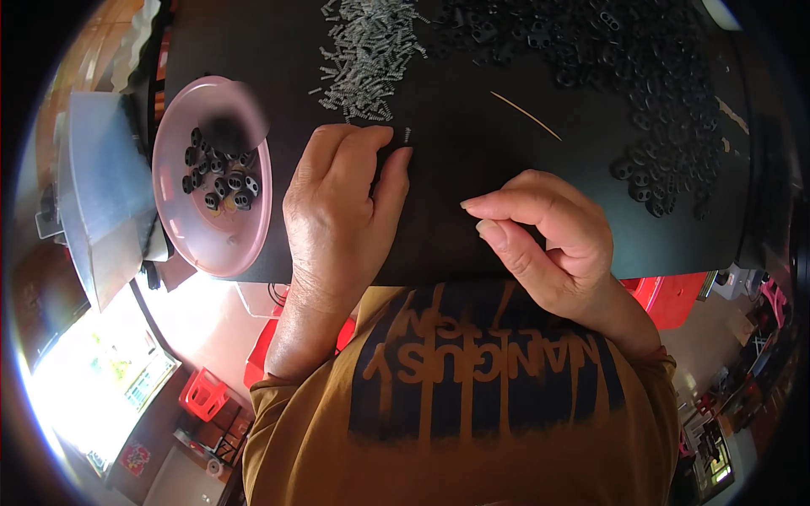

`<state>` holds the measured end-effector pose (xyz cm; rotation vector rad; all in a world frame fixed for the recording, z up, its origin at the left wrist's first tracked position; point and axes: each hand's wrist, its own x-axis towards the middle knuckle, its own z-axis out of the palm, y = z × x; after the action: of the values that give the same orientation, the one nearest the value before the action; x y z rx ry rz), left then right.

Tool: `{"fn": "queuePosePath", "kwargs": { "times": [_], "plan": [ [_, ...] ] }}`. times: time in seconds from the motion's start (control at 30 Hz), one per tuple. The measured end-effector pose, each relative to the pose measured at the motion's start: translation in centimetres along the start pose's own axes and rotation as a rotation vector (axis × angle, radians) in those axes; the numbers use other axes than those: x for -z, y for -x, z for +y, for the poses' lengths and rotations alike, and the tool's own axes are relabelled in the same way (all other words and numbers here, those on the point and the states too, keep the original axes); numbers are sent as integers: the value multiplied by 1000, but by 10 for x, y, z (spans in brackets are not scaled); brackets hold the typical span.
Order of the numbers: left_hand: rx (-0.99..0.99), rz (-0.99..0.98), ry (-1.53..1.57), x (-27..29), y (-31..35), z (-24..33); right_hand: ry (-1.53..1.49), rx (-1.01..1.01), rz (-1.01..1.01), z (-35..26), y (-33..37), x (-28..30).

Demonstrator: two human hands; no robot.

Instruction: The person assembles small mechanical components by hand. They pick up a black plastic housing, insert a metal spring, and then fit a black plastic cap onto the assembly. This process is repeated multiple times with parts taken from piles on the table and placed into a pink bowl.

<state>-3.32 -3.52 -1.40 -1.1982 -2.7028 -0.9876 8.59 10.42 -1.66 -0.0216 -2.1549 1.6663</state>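
My left hand [339, 198] rests at the near end of a pile of small metal springs [367, 63], its fingers bent down and the thumb apart from the forefinger. A single spring [407, 135] stands out just past these fingertips, on the dark table. To the right, my right hand [548, 240] hovers with thumb and forefinger tips close but apart, nothing visible between them. A pink plastic bowl [169, 215] left of my left hand holds several black two-hole pieces [221, 185], which look like cord locks.
A large heap of black pieces [650, 101] covers the table's far right. A thin wooden stick [525, 115] lies between this heap and the springs. Beyond the table's left edge is a translucent plastic panel [105, 194]. A red stool [203, 394] stands on the floor at lower left.
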Motion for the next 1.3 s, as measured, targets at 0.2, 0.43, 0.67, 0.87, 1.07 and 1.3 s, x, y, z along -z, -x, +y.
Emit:
{"fn": "queuePosePath", "kwargs": {
  "times": [0.2, 0.43, 0.67, 0.87, 1.07, 1.3],
  "plan": [
    [-49, -6, -41, -8, -7, 0, -23, 24, -32, 2, 0, 0],
    [-83, 22, -108, -16, -14, 0, -33, -15, 7, 1, -1, 3],
    [-81, 31, -56, -17, -12, -1, -49, -48, 18, 1, 1, 4],
    [52, 3, 6, -11, -11, 7, -62, 7, 2, 6, 2, 3],
    [-45, -1, -90, -15, -15, 5, -56, -20, 16, 4, 1, 2],
    [-61, -7, -118, -17, -15, 3, -64, -12, 12, 6, 2, 4]
  ]
}}
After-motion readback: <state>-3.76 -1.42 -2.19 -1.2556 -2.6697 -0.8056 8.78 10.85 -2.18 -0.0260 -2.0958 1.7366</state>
